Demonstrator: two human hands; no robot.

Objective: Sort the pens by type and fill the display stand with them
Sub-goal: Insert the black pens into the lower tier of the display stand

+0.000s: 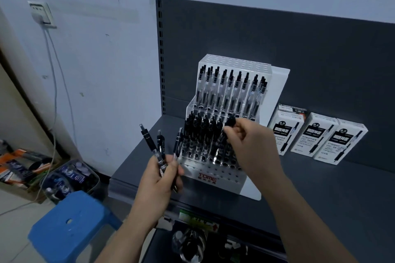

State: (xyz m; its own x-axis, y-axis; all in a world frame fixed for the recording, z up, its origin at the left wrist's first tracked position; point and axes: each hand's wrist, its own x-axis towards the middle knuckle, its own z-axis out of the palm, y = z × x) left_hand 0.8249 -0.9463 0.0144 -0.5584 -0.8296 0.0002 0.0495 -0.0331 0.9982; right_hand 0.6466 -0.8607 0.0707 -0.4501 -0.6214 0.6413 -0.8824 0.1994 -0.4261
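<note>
Dark grey metal shelf [320, 188] bears the clear acrylic tiered display stand [213, 177]. The left hand [158, 179] grips three black click pens [147, 139], fanned for easy picking; the right hand [254, 145] pinches another black pen [229, 123] over the middle tier, likely seeking a hole.

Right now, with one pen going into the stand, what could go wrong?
The right hand holds its pen among tightly packed black pens in the stand; it could knock neighbours askew or miss a free hole. The left hand grips three pens fanned apart; one might slip out.
</note>
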